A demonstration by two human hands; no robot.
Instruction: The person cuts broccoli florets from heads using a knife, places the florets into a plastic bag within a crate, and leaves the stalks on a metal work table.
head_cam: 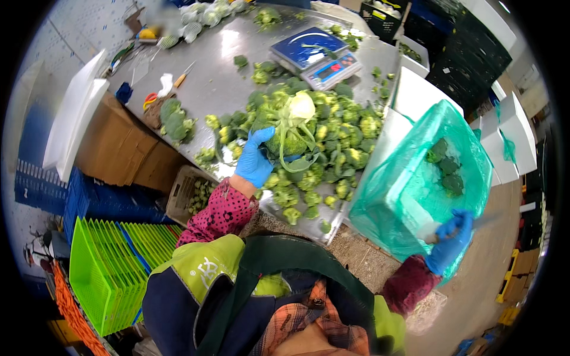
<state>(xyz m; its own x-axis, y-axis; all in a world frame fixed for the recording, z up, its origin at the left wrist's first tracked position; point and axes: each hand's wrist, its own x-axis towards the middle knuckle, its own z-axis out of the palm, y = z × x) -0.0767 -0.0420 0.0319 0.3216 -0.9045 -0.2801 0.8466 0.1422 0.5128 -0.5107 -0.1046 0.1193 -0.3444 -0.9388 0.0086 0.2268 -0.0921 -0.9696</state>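
Observation:
In a blue glove, my left hand (255,159) grips a large broccoli head (291,129) with its pale cut stem turned up. It is held over a heap of broccoli florets (331,164) on the metal table (209,73). My gloved right hand (450,242), at the right, is closed on a knife (485,220) with a blurred blade. That hand is beside the near right side of a box lined with a green plastic bag (383,200). Several dark broccoli pieces (449,167) lie inside the bag.
A digital scale (316,58) stands behind the heap. A second knife (184,75) and orange-handled scissors (150,100) lie at the table's left. Green stacked baskets (95,276), a cardboard box (118,142) and a crate of small pieces (180,193) stand at the left.

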